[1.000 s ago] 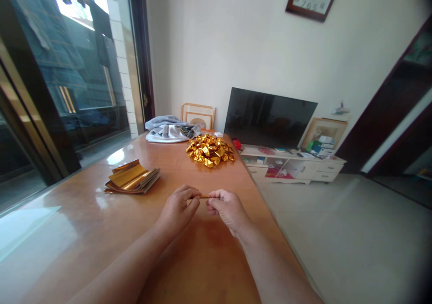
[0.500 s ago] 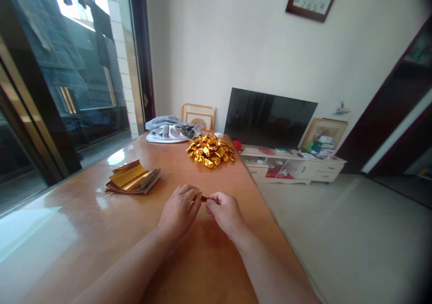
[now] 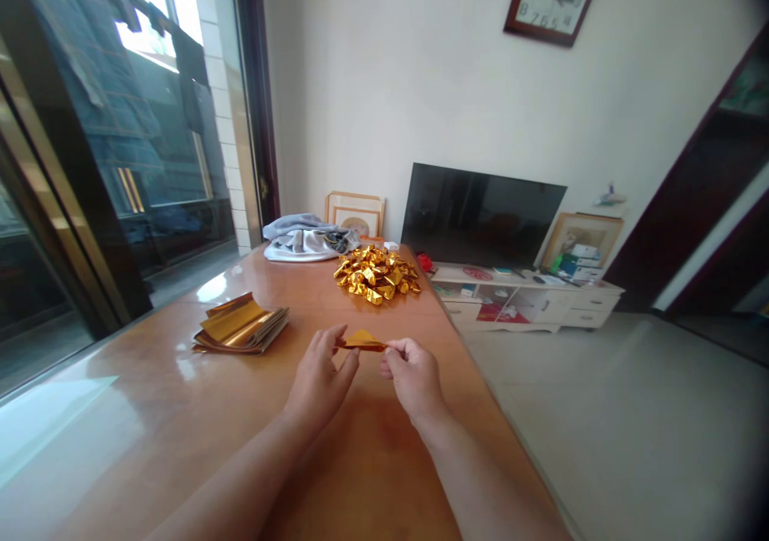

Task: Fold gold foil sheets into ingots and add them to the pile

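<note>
Between my left hand (image 3: 320, 373) and my right hand (image 3: 413, 377) is a small folded piece of gold foil paper (image 3: 362, 341), pinched at each end by the fingertips of both hands. Both hands hover over the table's wooden top. Farther off, a heap of folded gold foil pieces (image 3: 376, 275) lies near the table's far end. To the left of my hands rests a stack of gold foil sheets (image 3: 239, 326), its top sheets curling upward.
The glossy wooden table (image 3: 180, 413) ends at a glass door (image 3: 96, 164) on the left and drops to a tiled floor (image 3: 601, 413) on the right. Grey-white cloth (image 3: 306, 244) lies at its far end. Beyond stand a TV (image 3: 481, 214) and a low white cabinet (image 3: 517, 300).
The gold foil piece between my fingers has opened out from a thin strip into a wider folded shape. My right hand has moved slightly rightward, and the view has tilted a little.
</note>
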Motion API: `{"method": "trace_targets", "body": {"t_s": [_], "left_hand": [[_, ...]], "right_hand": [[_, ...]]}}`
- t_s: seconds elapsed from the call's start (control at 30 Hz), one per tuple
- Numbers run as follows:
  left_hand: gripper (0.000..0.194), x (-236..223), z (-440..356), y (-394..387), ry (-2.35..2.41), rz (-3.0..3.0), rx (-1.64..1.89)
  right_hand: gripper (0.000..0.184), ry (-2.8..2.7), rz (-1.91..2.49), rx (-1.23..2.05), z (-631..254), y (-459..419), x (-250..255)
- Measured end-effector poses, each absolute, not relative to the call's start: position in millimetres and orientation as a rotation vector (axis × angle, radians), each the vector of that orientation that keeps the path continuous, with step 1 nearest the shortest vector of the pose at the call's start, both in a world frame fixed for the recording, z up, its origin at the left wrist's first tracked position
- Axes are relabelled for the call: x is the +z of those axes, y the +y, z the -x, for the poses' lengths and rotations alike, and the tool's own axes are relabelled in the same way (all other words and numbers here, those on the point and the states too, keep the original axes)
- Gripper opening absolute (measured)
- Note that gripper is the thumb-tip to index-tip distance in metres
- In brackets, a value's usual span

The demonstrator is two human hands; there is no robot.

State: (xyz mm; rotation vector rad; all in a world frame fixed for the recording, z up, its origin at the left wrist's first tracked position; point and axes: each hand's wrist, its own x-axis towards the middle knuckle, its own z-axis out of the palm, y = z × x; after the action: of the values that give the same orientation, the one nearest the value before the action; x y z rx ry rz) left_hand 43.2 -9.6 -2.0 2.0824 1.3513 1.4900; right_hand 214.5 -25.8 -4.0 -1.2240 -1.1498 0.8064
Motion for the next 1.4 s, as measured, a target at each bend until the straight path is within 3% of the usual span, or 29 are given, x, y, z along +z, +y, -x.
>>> {"method": "trace_targets", "body": {"t_s": [0.47, 0.77, 1.4], "left_hand": [[0.042, 8.1, -52.5, -15.4, 1.002, -1.176, 1.289], [0.041, -1.0, -58.2, -13.1, 0.937, -1.032, 1.321], [0.038, -21.3, -55.1, 1.6, 0.998, -1.026, 1.314]], "right_hand": [[0.023, -1.191, 1.229, 0.778, -213.2, -22.4, -9.6], [0.032, -1.076, 1.173, 0.961, -209.6, -17.6, -12.2], [0.037, -1.051, 1.111, 1.017, -204.5, -13.0, -22.4]]}}
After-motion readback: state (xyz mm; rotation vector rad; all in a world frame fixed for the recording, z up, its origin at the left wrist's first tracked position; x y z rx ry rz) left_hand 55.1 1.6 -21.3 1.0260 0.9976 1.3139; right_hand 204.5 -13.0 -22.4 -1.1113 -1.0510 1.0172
